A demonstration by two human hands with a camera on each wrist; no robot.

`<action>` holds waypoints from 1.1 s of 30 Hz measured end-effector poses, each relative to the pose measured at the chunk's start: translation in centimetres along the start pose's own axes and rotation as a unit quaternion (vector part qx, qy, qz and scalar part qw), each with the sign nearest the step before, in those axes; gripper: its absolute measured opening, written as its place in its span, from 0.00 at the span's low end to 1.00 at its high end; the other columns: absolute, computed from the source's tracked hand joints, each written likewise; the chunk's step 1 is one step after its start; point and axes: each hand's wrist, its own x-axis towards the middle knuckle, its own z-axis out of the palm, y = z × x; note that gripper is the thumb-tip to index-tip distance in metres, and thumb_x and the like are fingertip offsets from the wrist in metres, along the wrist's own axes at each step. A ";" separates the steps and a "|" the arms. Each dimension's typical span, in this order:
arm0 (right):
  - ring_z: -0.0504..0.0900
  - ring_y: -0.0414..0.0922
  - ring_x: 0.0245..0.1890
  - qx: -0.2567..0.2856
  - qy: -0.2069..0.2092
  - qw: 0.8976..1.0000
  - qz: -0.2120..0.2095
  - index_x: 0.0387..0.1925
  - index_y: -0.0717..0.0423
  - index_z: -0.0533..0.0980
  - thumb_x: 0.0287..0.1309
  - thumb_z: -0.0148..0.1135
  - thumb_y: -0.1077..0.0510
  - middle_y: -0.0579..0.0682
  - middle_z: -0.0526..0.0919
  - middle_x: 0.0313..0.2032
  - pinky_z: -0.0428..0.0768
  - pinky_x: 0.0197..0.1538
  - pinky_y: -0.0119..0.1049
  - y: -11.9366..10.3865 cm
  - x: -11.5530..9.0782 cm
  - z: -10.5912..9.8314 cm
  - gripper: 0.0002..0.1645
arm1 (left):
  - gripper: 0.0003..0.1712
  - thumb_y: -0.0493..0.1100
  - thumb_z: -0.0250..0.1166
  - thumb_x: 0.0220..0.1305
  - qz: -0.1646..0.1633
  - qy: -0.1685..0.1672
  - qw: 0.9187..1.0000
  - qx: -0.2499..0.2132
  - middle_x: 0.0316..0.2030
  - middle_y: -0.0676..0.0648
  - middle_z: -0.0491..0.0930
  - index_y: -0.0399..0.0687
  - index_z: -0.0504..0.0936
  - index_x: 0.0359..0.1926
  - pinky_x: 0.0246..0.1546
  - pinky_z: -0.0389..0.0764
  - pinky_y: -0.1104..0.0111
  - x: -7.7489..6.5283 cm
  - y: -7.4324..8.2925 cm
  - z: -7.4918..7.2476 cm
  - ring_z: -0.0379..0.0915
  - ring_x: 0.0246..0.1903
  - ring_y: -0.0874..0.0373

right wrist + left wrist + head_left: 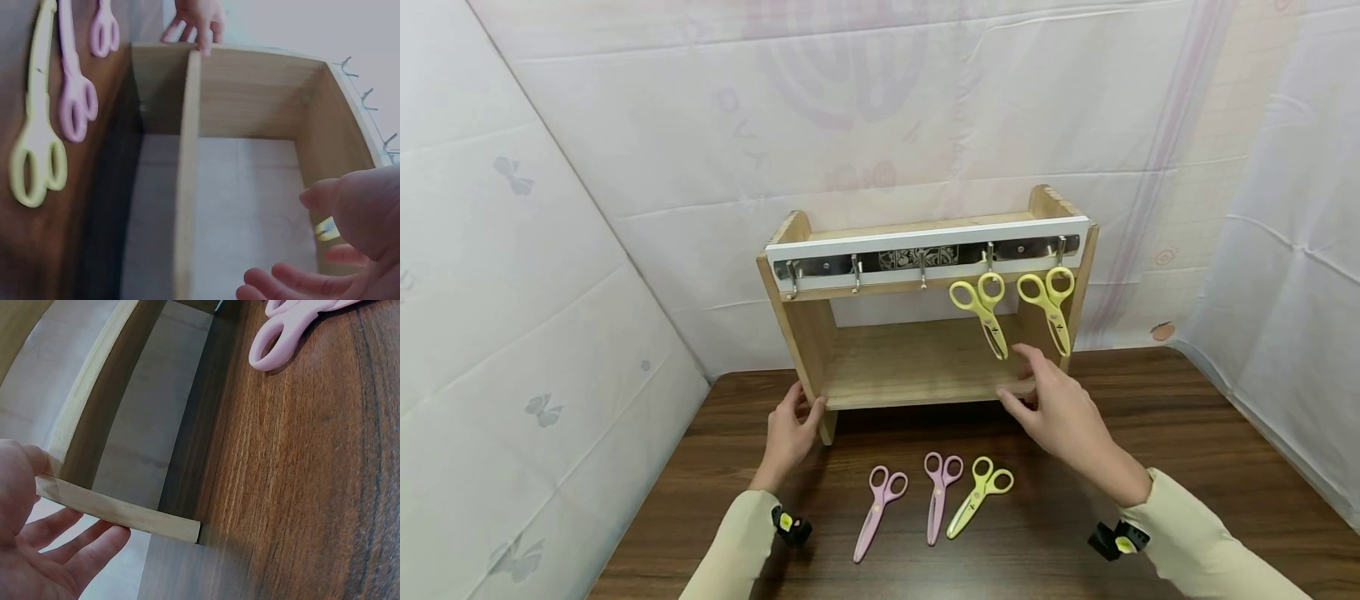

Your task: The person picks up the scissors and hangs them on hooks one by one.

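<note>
L hand (792, 432) grips lower L side of wooden shelf (895, 358), nr desk's (1195, 475) back edge. R hand (1066, 410), well apart, fingers spread, holds nothing, nr hung yellow scissors (984, 315). 2 yellow prs total hang on R-end hooks (1061, 247); 2 pink scissors (937, 492) + 1 yellow pr (977, 494) lie on desk, off shelf's front edge.

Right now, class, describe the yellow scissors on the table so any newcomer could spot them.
Find the wooden shelf on the brown table. In front of it lie two pink scissors and, right of them in the head view, the yellow scissors. Colour sets these apart from the pink; lying flat, from the two yellow pairs hanging above.
</note>
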 end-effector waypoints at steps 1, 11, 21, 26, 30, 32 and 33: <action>0.84 0.47 0.30 -0.003 -0.005 1.000 0.005 0.69 0.59 0.66 0.62 0.73 0.53 0.58 0.85 0.45 0.80 0.27 0.45 0.0 -0.4 0.2 0.39 | 0.27 0.44 0.62 0.76 -0.001 -0.001 1.000 0.000 0.59 0.30 0.79 0.42 0.71 0.71 0.49 0.85 0.47 0.0 0.0 0.0 0.82 0.53 0.36; 0.74 0.40 0.22 -0.029 -0.054 0.998 0.023 0.68 0.56 0.66 0.61 0.75 0.50 0.52 0.83 0.36 0.71 0.19 0.39 0.8 -3.6 2.8 0.40 | 0.27 0.44 0.62 0.76 0.003 -0.001 1.000 -0.004 0.59 0.30 0.79 0.41 0.71 0.71 0.50 0.85 0.47 0.0 0.0 -0.1 0.82 0.53 0.36; 0.70 0.39 0.18 -0.041 -0.145 0.987 0.052 0.71 0.47 0.65 0.64 0.71 0.46 0.46 0.78 0.30 0.67 0.16 0.37 0.4 -5.1 4.6 0.39 | 0.27 0.43 0.62 0.76 0.000 0.002 1.000 -0.003 0.59 0.29 0.79 0.40 0.71 0.71 0.48 0.86 0.48 0.0 0.1 0.0 0.82 0.52 0.36; 0.69 0.36 0.17 -0.042 -0.178 0.981 0.058 0.67 0.46 0.70 0.64 0.71 0.47 0.40 0.76 0.26 0.67 0.16 0.36 -0.2 -5.6 5.3 0.33 | 0.27 0.43 0.62 0.76 0.004 0.006 1.000 0.001 0.58 0.29 0.79 0.39 0.71 0.71 0.48 0.86 0.47 -0.1 0.0 0.1 0.82 0.52 0.36; 0.70 0.35 0.19 -0.045 -0.181 0.981 0.052 0.60 0.47 0.77 0.62 0.73 0.48 0.33 0.74 0.22 0.70 0.18 0.37 -0.6 -6.0 5.9 0.26 | 0.28 0.44 0.62 0.76 0.003 0.004 1.000 0.003 0.58 0.29 0.79 0.40 0.71 0.71 0.49 0.85 0.47 0.0 0.0 0.1 0.82 0.52 0.36; 0.70 0.34 0.18 -0.047 -0.185 0.981 0.047 0.57 0.48 0.80 0.61 0.73 0.48 0.32 0.72 0.20 0.70 0.19 0.38 -0.7 -6.1 6.2 0.24 | 0.28 0.44 0.62 0.76 0.003 0.002 1.000 0.002 0.59 0.29 0.79 0.40 0.70 0.71 0.49 0.85 0.47 0.0 0.0 0.0 0.82 0.52 0.36; 0.70 0.34 0.18 -0.047 -0.187 0.980 0.043 0.55 0.48 0.80 0.61 0.74 0.48 0.32 0.71 0.19 0.69 0.18 0.38 -0.7 -6.2 6.3 0.23 | 0.28 0.44 0.62 0.76 0.001 0.002 1.000 0.002 0.59 0.29 0.79 0.41 0.70 0.72 0.49 0.85 0.47 0.0 0.0 0.0 0.82 0.52 0.36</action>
